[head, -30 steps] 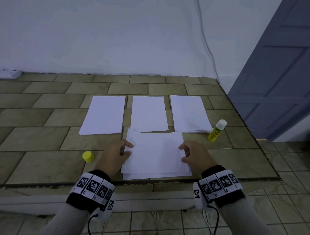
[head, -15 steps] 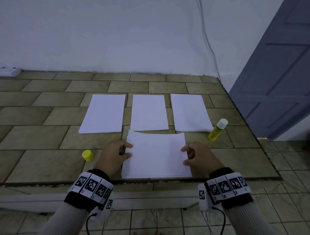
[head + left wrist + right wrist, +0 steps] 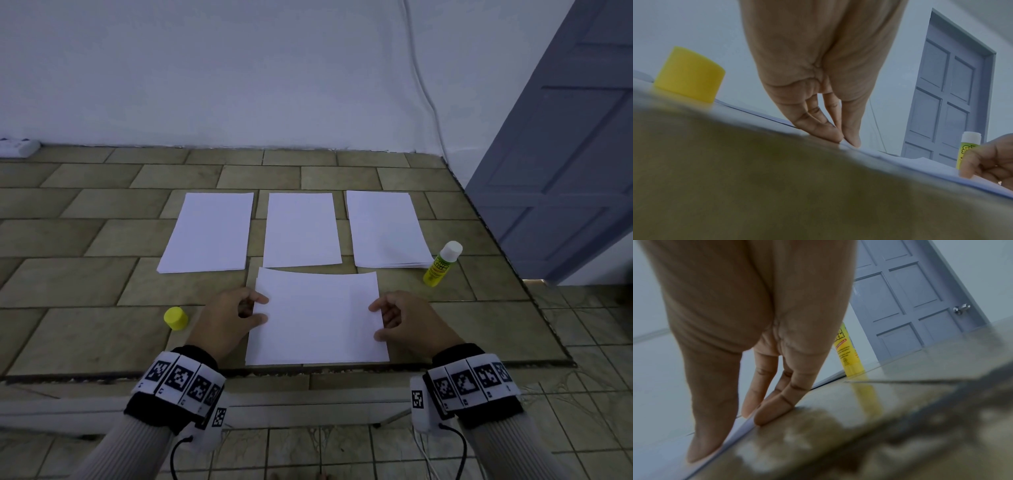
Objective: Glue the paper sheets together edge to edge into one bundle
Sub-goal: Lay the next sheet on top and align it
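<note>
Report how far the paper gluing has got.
Done: the yellow cap is off the glue stick, and a near stack has been gathered. In hand: left hand and right hand hold its side edges, squaring it. Left: three far piles lie apart, unjoined. Whether glue is applied cannot be seen.

The head camera looks forward and down from above the tiled tabletop (image 3: 85, 329), wide enough to take in the wall, the grey door (image 3: 565, 144) at right and both wrists. The left wrist camera sits very low, almost on the surface, facing along the left hand (image 3: 818, 68) toward the door (image 3: 949, 100). The right wrist camera is just as low and tilted, looking past the right hand (image 3: 748, 318). Both wrist views share the door (image 3: 906, 305) and the glue stick (image 3: 967, 149), which also shows in the head view (image 3: 442, 263).
</note>
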Tool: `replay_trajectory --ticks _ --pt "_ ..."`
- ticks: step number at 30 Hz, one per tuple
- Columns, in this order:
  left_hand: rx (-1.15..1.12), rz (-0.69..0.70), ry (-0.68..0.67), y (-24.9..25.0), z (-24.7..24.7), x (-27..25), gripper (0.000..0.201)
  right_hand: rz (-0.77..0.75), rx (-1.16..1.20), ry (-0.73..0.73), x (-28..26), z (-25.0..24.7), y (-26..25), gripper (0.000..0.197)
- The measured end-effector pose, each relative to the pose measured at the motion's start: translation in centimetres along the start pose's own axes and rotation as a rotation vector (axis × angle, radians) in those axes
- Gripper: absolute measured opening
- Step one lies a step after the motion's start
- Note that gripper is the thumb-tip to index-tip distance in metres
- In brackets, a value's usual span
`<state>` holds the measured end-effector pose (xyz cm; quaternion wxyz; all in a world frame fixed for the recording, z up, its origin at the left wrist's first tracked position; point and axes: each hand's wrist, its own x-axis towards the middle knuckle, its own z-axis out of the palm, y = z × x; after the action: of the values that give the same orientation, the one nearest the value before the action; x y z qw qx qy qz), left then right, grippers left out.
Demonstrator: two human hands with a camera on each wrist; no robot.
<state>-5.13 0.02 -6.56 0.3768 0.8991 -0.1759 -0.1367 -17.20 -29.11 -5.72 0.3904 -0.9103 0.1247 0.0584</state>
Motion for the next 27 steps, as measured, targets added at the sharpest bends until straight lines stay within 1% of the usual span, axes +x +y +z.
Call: replay_trajectory --ticks 27 --pt "0.019 0.017 -0.021 -0.17 -0.28 -0.12 0.023 -0.005 0.011 -0.019 -0.14 -0.11 0.01 0.039"
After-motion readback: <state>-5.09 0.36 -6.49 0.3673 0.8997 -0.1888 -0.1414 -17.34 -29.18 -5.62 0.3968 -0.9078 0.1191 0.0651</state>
